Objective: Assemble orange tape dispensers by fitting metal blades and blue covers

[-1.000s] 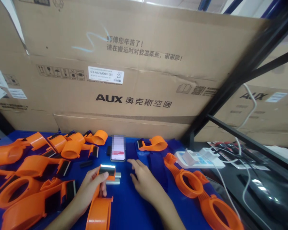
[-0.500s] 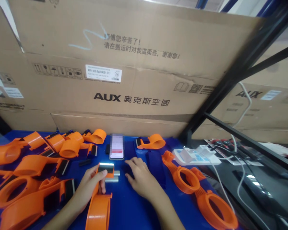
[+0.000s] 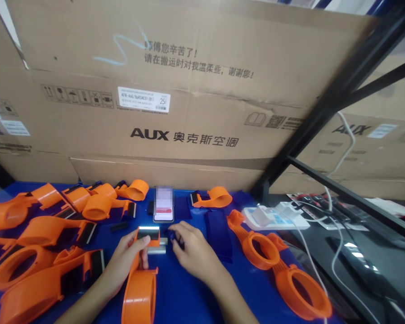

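Note:
My left hand [image 3: 130, 253] is closed around an orange tape dispenser [image 3: 140, 292], its thumb on the black part behind the toothed metal blade. The dispenser's ring points toward me. Beside the blade end, two short silver metal bars [image 3: 161, 249] lie on the blue table surface, partly covered by the dispenser. My right hand [image 3: 191, 247] is just to the right, thumb and fingers pinching a small dark blue piece [image 3: 171, 235]; its exact kind is hard to make out. A phone [image 3: 164, 204] with a lit screen lies beyond both hands.
Several orange tape dispensers [image 3: 30, 288] crowd the left side; others [image 3: 261, 252] lie on the right, and one [image 3: 214, 197] at the back. A white power strip [image 3: 273, 218] with cables stands right. A large cardboard box [image 3: 189, 112] and a black metal frame [image 3: 310, 121] close off the back.
My right hand has closed its fingers on a small dark blue piece; before, they were spread above the table. My left hand keeps its hold on the tape dispenser.

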Action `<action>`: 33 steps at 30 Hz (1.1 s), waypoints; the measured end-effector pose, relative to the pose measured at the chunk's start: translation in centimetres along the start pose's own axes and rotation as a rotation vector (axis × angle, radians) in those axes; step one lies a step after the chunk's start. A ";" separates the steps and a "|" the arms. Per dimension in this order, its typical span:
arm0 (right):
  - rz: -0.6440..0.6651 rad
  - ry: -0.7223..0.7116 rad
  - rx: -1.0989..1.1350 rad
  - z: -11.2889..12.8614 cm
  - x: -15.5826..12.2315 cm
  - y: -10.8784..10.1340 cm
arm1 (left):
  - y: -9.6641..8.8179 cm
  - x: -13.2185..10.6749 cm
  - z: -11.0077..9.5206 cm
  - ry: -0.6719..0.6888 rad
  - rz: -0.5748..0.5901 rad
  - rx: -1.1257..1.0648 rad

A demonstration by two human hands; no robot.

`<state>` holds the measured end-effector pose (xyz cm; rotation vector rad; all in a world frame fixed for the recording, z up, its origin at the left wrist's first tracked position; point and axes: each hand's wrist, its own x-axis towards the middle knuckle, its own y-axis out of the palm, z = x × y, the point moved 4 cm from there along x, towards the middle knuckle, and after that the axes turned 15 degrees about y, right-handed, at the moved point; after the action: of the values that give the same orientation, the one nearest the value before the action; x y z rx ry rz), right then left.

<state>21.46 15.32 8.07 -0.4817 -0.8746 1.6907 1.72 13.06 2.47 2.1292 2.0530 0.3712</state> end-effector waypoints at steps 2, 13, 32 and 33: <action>-0.093 -0.012 0.061 0.3 0.1 -0.5 | 0.1 0.0 0.0 -0.003 -0.008 -0.010; -0.196 -0.021 0.375 1.8 -1.0 -1.2 | 0.0 -0.1 0.4 -0.015 -0.019 -0.063; -0.360 -0.137 0.257 2.2 -1.8 1.4 | 1.7 -0.2 -0.7 -0.099 0.005 -0.236; -0.316 -0.151 0.256 2.3 -1.7 1.5 | 1.6 -0.2 -0.7 -0.091 0.010 -0.237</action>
<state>19.38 12.83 8.15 -0.0391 -0.7816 1.5304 3.08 12.79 3.55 1.9788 1.8485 0.4834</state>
